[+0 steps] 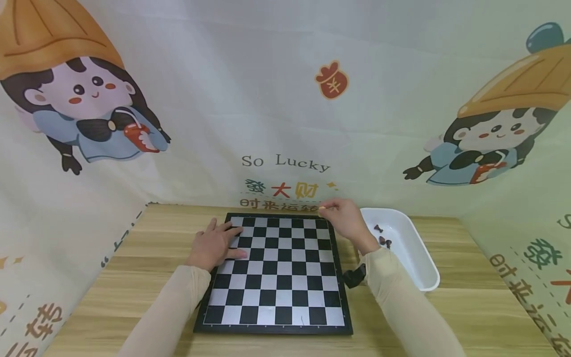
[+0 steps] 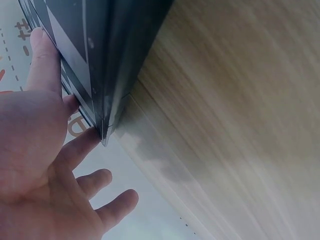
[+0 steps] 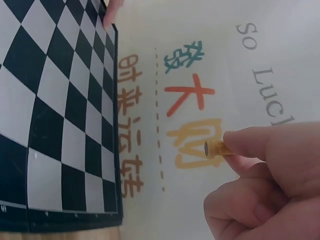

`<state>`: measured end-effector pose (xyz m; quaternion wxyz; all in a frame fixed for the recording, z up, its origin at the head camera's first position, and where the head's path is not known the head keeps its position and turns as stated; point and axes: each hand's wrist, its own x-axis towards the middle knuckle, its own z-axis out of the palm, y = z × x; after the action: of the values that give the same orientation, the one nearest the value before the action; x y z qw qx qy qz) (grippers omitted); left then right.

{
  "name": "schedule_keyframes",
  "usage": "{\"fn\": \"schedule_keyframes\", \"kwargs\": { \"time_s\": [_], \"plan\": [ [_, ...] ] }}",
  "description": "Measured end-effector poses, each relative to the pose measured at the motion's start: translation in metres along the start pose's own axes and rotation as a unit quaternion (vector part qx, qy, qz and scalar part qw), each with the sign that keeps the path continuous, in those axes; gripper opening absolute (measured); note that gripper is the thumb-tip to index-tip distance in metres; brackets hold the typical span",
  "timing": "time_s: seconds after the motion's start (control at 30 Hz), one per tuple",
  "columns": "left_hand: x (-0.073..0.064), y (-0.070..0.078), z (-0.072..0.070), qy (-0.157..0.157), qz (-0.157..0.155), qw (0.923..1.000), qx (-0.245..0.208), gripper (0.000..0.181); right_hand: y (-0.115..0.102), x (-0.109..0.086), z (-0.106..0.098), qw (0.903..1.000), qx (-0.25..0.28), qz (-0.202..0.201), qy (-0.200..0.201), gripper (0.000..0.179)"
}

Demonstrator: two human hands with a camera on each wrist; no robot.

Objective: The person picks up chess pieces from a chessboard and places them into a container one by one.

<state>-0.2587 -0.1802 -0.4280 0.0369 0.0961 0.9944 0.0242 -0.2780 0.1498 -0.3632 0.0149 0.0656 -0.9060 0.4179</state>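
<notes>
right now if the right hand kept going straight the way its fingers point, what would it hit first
Probably the printed backdrop. The right hand pinches a small yellow piece beyond the chessboard far edge, base toward the cloth, nothing visible between; depth is unclear.

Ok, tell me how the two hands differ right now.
The left hand lies flat with fingers spread on the chessboard, at its far left corner; the right hand is curled above the far right corner. The left hand holds nothing; the right hand pinches a small yellow piece between its fingertips. Both wear beige sleeves.
</notes>
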Motion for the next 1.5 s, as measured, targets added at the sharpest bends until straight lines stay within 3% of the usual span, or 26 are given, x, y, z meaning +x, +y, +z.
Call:
{"fn": "schedule_keyframes", "kwargs": {
  "time_s": [0.63, 0.87, 1.13, 1.5],
  "plan": [
    [0.002, -0.001, 0.002, 0.012, 0.001, 0.9999, 0.002, 0.082, 0.029, -0.018, -0.052, 0.9979, -0.060, 0.012, 0.021, 0.033],
    [0.001, -0.001, 0.002, 0.010, 0.003, 0.9999, 0.005, 0.082, 0.041, -0.028, -0.070, 0.9979, -0.050, 0.033, 0.024, 0.034],
    [-0.001, -0.001, 0.002, 0.011, 0.004, 0.9999, 0.002, 0.082, 0.058, -0.031, -0.076, 0.9955, -0.081, 0.031, 0.038, 0.033],
    [-0.001, -0.002, 0.002, 0.010, 0.006, 0.9999, 0.006, 0.082, 0.067, -0.034, -0.080, 0.9966, -0.066, 0.038, 0.033, 0.033]
  ]
}}
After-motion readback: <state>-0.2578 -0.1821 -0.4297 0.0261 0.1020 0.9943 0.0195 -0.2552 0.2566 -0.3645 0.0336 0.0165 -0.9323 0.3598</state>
